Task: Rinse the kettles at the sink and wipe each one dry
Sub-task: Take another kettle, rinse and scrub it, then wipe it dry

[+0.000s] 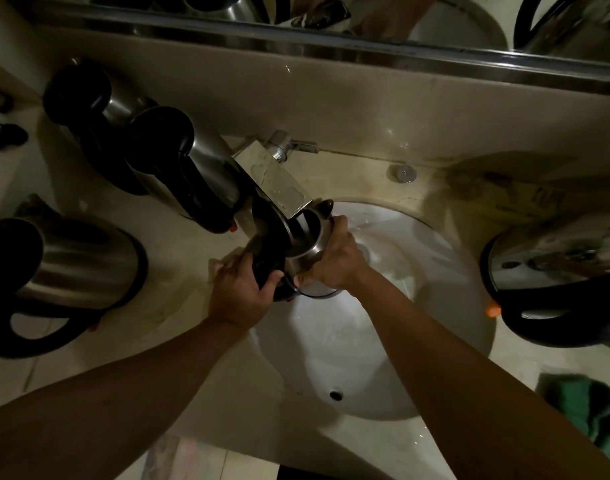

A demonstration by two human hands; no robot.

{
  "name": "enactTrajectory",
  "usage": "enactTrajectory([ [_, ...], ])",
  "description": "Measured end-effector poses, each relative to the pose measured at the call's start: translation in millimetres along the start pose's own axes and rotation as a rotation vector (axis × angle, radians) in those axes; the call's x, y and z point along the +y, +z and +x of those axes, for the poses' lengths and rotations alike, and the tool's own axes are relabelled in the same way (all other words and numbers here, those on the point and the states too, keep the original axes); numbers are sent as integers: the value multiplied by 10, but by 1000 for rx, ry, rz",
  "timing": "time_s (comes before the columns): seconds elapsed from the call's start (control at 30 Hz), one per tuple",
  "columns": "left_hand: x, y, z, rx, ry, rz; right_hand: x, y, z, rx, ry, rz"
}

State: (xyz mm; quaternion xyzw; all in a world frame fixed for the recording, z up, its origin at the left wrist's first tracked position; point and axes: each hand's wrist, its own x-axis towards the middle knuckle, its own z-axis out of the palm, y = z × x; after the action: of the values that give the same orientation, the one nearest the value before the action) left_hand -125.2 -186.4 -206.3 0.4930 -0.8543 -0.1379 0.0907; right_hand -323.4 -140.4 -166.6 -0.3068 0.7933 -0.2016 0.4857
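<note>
Kettle (308, 244) under the faucet (279, 181): my left hand (241, 289) grips its handle, right hand (334, 261) clasps its body; three kettles (179, 161) crowd the faucet's left.

5 kettles (307, 251), 1 faucet (279, 183), 1 green cloth (591, 410), poss. more reflected

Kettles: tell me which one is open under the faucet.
The kettle gripped by both hands over the sink, mouth beneath the faucet; the others stand on the counter.

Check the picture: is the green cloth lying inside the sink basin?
No, the green cloth lies on the counter, right of the sink.
</note>
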Motion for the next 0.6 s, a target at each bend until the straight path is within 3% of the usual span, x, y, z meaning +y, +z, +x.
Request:
enactTrajectory([
  [0.6,-5,55,3,23,-3,-14,143,34,128,5,-34,-4],
])
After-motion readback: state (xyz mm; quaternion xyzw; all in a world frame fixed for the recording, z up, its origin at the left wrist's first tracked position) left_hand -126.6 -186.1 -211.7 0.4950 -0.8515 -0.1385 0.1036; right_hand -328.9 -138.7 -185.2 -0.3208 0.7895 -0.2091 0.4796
